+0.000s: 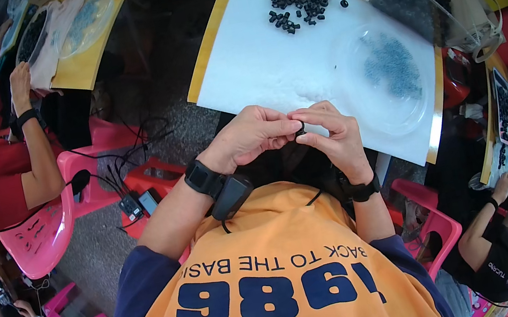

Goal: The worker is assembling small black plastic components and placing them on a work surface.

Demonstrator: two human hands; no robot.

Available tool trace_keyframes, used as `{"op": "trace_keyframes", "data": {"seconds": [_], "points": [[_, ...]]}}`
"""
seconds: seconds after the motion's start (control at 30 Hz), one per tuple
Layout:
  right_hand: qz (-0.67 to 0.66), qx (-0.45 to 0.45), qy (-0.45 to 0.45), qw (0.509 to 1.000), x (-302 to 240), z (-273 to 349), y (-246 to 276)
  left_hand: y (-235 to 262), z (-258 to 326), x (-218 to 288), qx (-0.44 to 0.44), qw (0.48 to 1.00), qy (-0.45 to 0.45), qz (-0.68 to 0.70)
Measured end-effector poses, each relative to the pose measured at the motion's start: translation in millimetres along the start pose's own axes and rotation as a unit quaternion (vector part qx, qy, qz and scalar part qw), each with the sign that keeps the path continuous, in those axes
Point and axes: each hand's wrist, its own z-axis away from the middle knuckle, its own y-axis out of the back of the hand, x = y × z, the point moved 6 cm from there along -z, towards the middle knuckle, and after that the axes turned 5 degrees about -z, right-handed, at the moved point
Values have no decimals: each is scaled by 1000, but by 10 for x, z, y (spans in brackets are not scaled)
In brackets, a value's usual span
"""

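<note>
Just in front of my chest, at the near edge of the table, my two hands meet around a small black round part point(299, 130). My left hand point(253, 135) pinches with thumb and forefinger against its left side. Thumb and forefinger of my right hand point(337, 136) close on it from the right. Fingertips cover much of the part, so its exact kind is hard to make out. Farther off on a white sheet point(250, 57) lies a loose pile of small black cylindrical parts point(298, 4). A clear round plate point(391, 124) to the right holds many tiny blue-grey pieces point(393, 66).
A clear bin point(403, 3) of black parts stands at the far right, beside a whitish bag point(474, 18). Pink stools point(49, 228) and cables point(121, 175) are on the left. Co-workers sit at left point(5, 175) and lower right point(488, 253).
</note>
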Motion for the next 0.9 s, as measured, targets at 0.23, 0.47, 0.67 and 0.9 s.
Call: {"op": "trace_keyframes", "data": {"seconds": [0.23, 0.47, 0.67, 0.9], "points": [[61, 20, 29, 997, -40, -32, -78, 83, 2, 106, -10, 999, -1, -54], [35, 31, 16, 999, -43, -189, -75, 108, -9, 198, 0, 1000, 10, -9], [-5, 35, -6, 999, -88, -213, -10, -23, 29, 218, -17, 995, 4, 96], [-25, 26, -11, 999, -50, -158, -36, -8, 0, 184, -27, 999, -15, 27]]}}
